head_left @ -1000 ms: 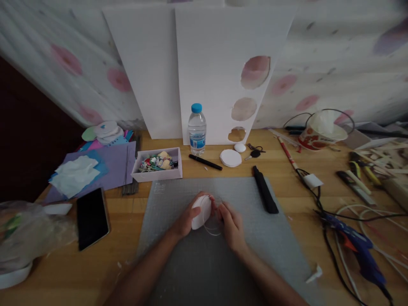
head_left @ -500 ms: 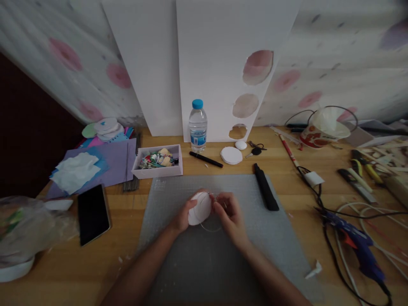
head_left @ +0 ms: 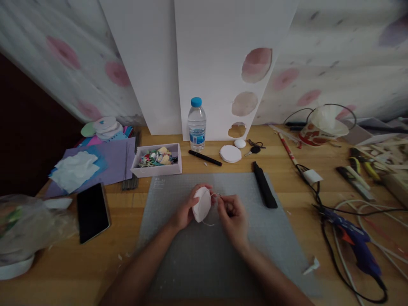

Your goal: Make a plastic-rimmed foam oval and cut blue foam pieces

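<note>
Above the grey cutting mat, my left hand is closed around the edge of a round white disc, which tilts toward the right. A thin white thread runs from the disc's right edge to my right hand. The thumb and forefinger of that hand are pinched together at the thread; whether a needle is also between them is too small to tell. A loop of thread also hangs below the disc. Behind the mat lies another round white disc.
A water bottle, a black pen and a box of scraps stand or lie behind the mat. To the right are a black sheath-like object and a blue glue gun with cords. A phone lies left.
My right hand has moved slightly right and down from the disc, with thread stretched between. The disc has turned more edge-on, and the loop below it has become smaller.
</note>
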`<action>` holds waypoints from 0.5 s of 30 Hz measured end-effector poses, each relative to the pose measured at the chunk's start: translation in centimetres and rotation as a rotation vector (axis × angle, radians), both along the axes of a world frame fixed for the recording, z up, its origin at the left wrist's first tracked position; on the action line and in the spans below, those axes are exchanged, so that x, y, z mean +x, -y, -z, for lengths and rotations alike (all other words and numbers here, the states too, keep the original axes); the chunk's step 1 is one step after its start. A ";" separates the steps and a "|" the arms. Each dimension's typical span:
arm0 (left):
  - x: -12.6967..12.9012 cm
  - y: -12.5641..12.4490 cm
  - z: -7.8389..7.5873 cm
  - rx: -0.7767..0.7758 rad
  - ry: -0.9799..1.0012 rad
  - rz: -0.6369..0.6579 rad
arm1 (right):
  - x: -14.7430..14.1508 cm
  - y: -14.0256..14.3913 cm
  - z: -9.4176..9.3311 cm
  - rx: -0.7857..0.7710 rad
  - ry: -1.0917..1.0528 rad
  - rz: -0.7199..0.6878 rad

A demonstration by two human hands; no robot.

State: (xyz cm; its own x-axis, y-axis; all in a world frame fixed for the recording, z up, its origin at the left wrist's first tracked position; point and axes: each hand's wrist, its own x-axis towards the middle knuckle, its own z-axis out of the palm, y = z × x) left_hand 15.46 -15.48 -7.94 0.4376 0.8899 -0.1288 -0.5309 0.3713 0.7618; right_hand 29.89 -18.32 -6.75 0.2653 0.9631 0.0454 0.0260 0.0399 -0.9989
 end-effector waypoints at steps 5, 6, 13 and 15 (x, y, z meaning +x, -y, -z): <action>-0.1 0.2 -0.1 0.042 -0.001 0.010 | 0.0 -0.2 -0.1 -0.018 0.014 -0.027; -0.1 0.2 -0.1 0.047 -0.005 0.015 | 0.0 -0.2 -0.1 -0.022 0.016 -0.038; -0.1 0.4 0.2 0.059 -0.014 0.038 | -0.1 0.0 0.5 -0.038 0.038 -0.074; -0.1 0.5 0.2 0.060 -0.016 0.048 | -0.1 0.1 0.7 -0.039 0.048 -0.068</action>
State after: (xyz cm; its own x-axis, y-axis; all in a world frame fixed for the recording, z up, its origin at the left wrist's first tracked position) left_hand 15.37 -15.94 -8.11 0.4780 0.8744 -0.0836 -0.5013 0.3497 0.7915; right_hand 29.76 -18.41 -7.44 0.1972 0.9802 0.0187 0.0722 0.0045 -0.9974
